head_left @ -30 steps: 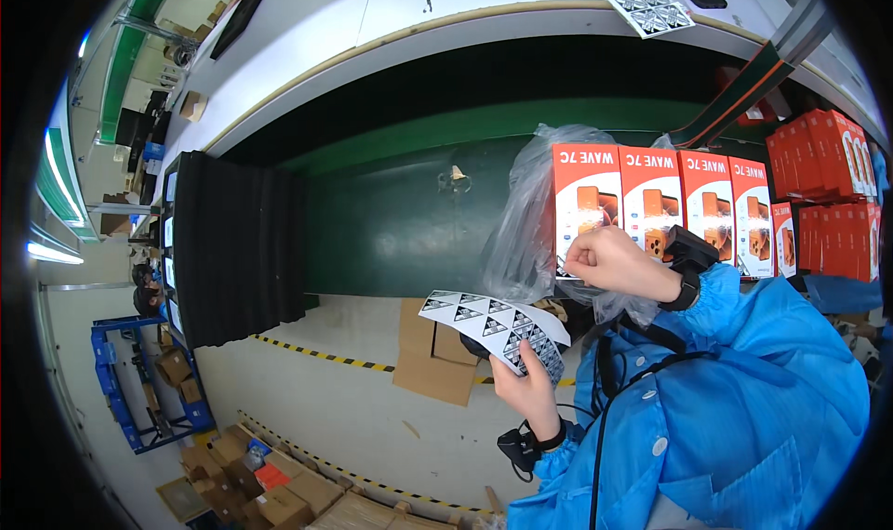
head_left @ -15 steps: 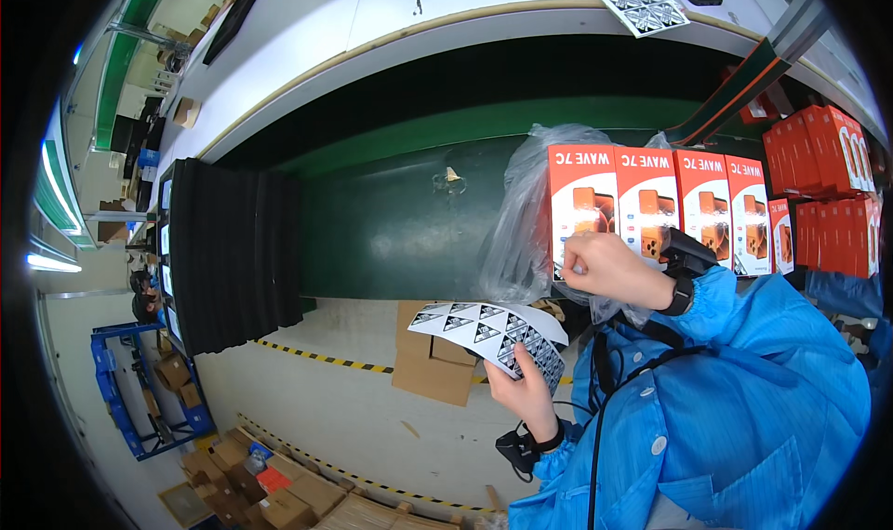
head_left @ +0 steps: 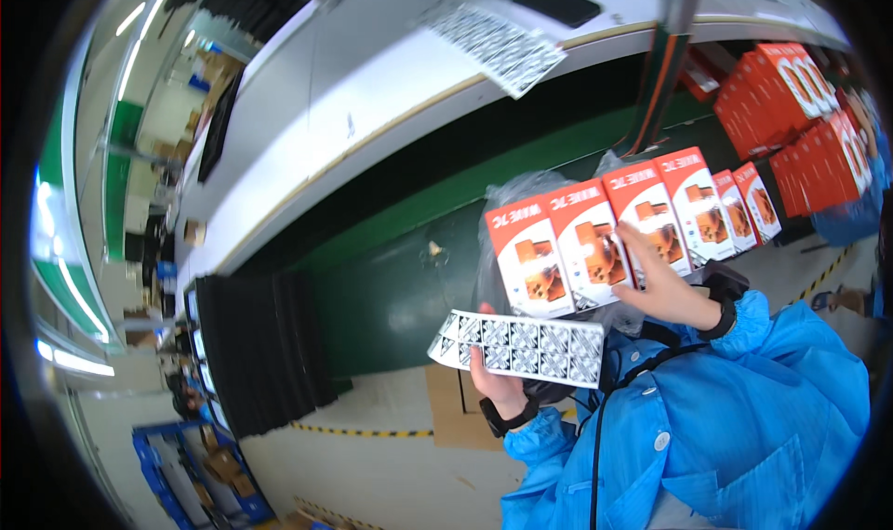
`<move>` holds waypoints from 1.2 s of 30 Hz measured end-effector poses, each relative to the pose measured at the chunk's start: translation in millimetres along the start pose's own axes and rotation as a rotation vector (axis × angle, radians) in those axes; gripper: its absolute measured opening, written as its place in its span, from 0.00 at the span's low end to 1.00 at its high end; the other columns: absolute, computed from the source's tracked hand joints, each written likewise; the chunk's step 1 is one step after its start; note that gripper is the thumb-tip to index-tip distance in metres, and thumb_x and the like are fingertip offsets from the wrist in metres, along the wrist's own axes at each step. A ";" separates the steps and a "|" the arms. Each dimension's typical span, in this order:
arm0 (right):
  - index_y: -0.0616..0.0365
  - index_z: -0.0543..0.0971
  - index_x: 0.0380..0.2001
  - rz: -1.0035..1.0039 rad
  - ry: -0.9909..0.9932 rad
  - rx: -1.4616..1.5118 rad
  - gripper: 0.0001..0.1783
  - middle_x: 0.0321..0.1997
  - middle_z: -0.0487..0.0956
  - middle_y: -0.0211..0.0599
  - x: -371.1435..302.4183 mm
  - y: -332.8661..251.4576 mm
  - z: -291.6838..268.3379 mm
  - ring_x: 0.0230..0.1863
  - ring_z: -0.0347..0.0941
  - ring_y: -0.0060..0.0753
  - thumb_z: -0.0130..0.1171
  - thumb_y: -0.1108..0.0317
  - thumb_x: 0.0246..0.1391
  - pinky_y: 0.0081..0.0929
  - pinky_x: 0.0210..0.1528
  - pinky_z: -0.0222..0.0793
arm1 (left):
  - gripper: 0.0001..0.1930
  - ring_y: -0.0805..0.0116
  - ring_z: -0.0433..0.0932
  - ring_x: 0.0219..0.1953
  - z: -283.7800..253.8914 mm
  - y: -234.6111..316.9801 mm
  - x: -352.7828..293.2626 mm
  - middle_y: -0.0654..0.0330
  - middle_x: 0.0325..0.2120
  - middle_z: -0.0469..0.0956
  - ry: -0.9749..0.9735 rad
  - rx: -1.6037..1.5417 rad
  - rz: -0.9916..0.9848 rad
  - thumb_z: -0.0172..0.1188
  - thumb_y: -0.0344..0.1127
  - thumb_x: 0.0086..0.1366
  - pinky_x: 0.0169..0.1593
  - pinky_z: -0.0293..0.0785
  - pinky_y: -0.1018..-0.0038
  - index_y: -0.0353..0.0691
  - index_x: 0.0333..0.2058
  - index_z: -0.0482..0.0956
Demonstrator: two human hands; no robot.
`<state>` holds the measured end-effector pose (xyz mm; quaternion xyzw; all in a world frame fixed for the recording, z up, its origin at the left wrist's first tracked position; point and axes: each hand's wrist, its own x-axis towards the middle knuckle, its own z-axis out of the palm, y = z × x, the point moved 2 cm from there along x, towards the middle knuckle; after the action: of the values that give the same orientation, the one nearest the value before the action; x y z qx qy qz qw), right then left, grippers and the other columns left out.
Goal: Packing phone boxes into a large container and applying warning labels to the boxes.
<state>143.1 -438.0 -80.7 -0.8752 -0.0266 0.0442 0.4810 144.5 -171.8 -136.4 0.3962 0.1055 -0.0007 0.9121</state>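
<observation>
My left hand (head_left: 498,386) is closed on a sticker sheet (head_left: 567,346), a white strip printed with rows of black-and-white labels. The thumb lies on top of the sheet, which curls up at its left end. To the right, a row of white and orange-red phone boxes (head_left: 528,274) stands side by side, with clear plastic (head_left: 498,200) behind and around it. Over this row my right hand (head_left: 668,293) is spread, its index finger stretched along the boxes and its thumb apart, touching near the second and third ones. A small dark-patterned label (head_left: 584,301) shows at the second box's near corner.
A white bench (head_left: 372,102) runs along the far side, bearing another label sheet (head_left: 502,51) and a dark phone-like slab (head_left: 553,2). Stacked red boxes (head_left: 767,98) stand at far right, beyond a metal post (head_left: 665,74). A black stack (head_left: 256,353) stands at left.
My right hand has gone from pinched fingers over the first box to spread fingers farther along the row. The sticker sheet has swung level in my left hand. The whole view has turned.
</observation>
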 end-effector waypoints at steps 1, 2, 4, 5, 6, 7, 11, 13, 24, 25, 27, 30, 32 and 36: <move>0.70 0.47 0.62 0.023 -0.009 0.099 0.44 0.66 0.48 0.65 -8.8 1.7 0.9 0.69 0.41 0.56 0.59 0.64 0.48 0.36 0.68 0.40 | 0.27 0.57 0.59 0.61 7.6 -4.9 10.7 0.49 0.58 0.61 -0.033 0.031 -0.041 0.35 0.41 0.66 0.64 0.53 0.62 0.28 0.59 0.56; 0.73 0.44 0.62 0.041 -0.019 0.201 0.46 0.66 0.45 0.65 -14.3 5.2 7.1 0.70 0.39 0.55 0.58 0.63 0.50 0.35 0.68 0.38 | 0.27 0.57 0.59 0.62 11.1 -11.3 21.3 0.49 0.59 0.60 -0.064 0.063 -0.081 0.35 0.40 0.66 0.64 0.53 0.62 0.28 0.59 0.56; 0.75 0.39 0.62 0.007 -0.014 0.287 0.49 0.67 0.42 0.67 -17.8 15.2 24.7 0.70 0.36 0.54 0.58 0.62 0.51 0.34 0.69 0.37 | 0.24 0.57 0.64 0.58 1.3 -28.1 38.0 0.50 0.57 0.64 -0.023 0.138 -0.154 0.34 0.39 0.68 0.61 0.58 0.62 0.30 0.58 0.59; 0.75 0.40 0.62 0.013 0.027 0.303 0.48 0.66 0.45 0.65 -17.5 15.5 31.6 0.70 0.40 0.52 0.58 0.64 0.51 0.34 0.68 0.40 | 0.23 0.57 0.66 0.56 -10.6 -34.9 42.4 0.51 0.55 0.66 0.020 0.182 -0.189 0.36 0.39 0.68 0.59 0.61 0.62 0.30 0.56 0.61; 0.74 0.41 0.62 0.022 0.069 0.319 0.47 0.66 0.48 0.64 -14.1 18.7 37.1 0.69 0.44 0.51 0.57 0.65 0.51 0.34 0.67 0.42 | 0.22 0.58 0.69 0.54 -13.5 -39.6 45.5 0.51 0.53 0.68 0.065 0.229 -0.226 0.37 0.39 0.68 0.58 0.63 0.62 0.31 0.55 0.62; 0.73 0.42 0.62 0.096 0.079 0.615 0.45 0.65 0.52 0.61 -4.9 24.5 42.8 0.67 0.48 0.47 0.56 0.66 0.52 0.33 0.66 0.46 | 0.22 0.58 0.70 0.53 -10.8 -41.0 46.5 0.51 0.52 0.69 0.040 0.239 -0.216 0.38 0.40 0.68 0.56 0.65 0.63 0.31 0.54 0.63; 0.70 0.44 0.62 0.065 0.110 0.750 0.40 0.63 0.55 0.55 6.1 15.9 31.0 0.65 0.51 0.43 0.53 0.65 0.55 0.33 0.65 0.48 | 0.23 0.56 0.70 0.53 -6.6 -39.6 46.7 0.49 0.52 0.69 0.054 0.254 -0.176 0.39 0.41 0.68 0.57 0.64 0.62 0.30 0.55 0.62; 0.69 0.44 0.63 -0.032 0.183 0.581 0.40 0.67 0.49 0.56 -4.3 20.5 29.1 0.69 0.43 0.46 0.52 0.63 0.57 0.36 0.68 0.38 | 0.24 0.55 0.69 0.54 21.1 -25.9 32.0 0.47 0.53 0.68 -0.013 0.282 -0.114 0.37 0.40 0.68 0.58 0.63 0.61 0.28 0.56 0.60; 0.65 0.64 0.57 0.017 0.420 0.297 0.27 0.59 0.64 0.46 -98.5 87.4 -123.9 0.61 0.59 0.34 0.49 0.59 0.61 0.30 0.59 0.56 | 0.24 0.64 0.68 0.54 126.9 -132.9 -22.0 0.56 0.53 0.69 -0.188 0.439 -0.431 0.45 0.44 0.68 0.58 0.60 0.67 0.35 0.57 0.62; 0.65 0.63 0.58 0.126 0.320 0.481 0.29 0.64 0.59 0.47 -100.3 107.7 -123.2 0.65 0.54 0.37 0.49 0.57 0.61 0.30 0.64 0.50 | 0.24 0.63 0.68 0.54 130.5 -137.8 -23.6 0.56 0.53 0.69 -0.223 0.361 -0.447 0.46 0.45 0.67 0.58 0.61 0.66 0.36 0.57 0.62; 0.61 0.59 0.62 0.097 0.305 0.904 0.30 0.65 0.57 0.44 -94.5 129.7 -103.6 0.66 0.51 0.33 0.45 0.54 0.62 0.28 0.64 0.49 | 0.25 0.61 0.68 0.54 121.8 -143.2 -18.9 0.56 0.53 0.69 -0.283 0.246 -0.467 0.46 0.46 0.66 0.57 0.62 0.63 0.38 0.57 0.61; 0.57 0.48 0.66 0.053 0.302 1.010 0.33 0.68 0.51 0.41 -91.7 120.6 -95.9 0.68 0.47 0.32 0.44 0.59 0.62 0.27 0.65 0.45 | 0.29 0.58 0.70 0.53 133.5 -147.1 -27.3 0.57 0.53 0.69 -0.250 0.315 -0.380 0.47 0.52 0.62 0.56 0.64 0.56 0.41 0.57 0.62; 0.57 0.52 0.65 0.054 0.347 1.004 0.34 0.68 0.53 0.42 -97.7 122.5 -102.1 0.66 0.52 0.30 0.47 0.60 0.59 0.26 0.64 0.47 | 0.30 0.57 0.70 0.53 145.5 -149.8 -34.0 0.57 0.53 0.69 -0.266 0.335 -0.368 0.46 0.52 0.60 0.55 0.65 0.56 0.41 0.57 0.62; 0.57 0.53 0.65 0.126 0.418 1.120 0.37 0.65 0.57 0.40 -147.6 133.1 -150.3 0.65 0.53 0.28 0.51 0.64 0.51 0.23 0.63 0.50 | 0.32 0.56 0.70 0.54 187.0 -177.4 -66.4 0.54 0.53 0.69 -0.364 0.315 -0.437 0.44 0.50 0.58 0.56 0.65 0.58 0.38 0.58 0.60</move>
<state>12.4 -648.7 -105.3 -0.4787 0.1479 -0.0930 0.8604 100.4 -434.2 -127.6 0.4938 0.0220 -0.2835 0.8217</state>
